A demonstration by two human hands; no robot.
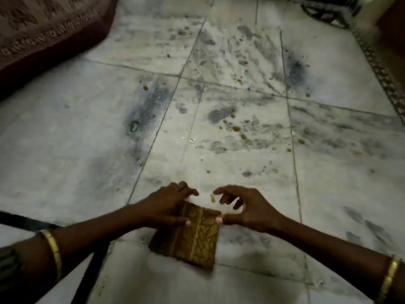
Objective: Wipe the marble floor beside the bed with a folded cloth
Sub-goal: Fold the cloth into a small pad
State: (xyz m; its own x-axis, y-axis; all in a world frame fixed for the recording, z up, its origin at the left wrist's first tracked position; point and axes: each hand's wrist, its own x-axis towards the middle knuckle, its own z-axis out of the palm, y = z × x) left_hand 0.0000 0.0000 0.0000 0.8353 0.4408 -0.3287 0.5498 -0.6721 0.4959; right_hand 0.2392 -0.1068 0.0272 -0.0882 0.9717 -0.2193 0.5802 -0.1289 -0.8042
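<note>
**One head-worn view, tilted down at the floor**

A single wide-angle camera sits on the person's head and looks forward and steeply down. It is close to the marble floor (219,106), which fills most of the frame. Both forearms enter from the bottom corners. The bed (43,29) edges in at upper left, and a patterned border (381,71) runs along the right side. Straight tile joints bow toward the edges.

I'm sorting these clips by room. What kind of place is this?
Probably a bedroom at home: a patterned bed edge at upper left, stained marble floor tiles, and a folded cloth under both hands.
</note>
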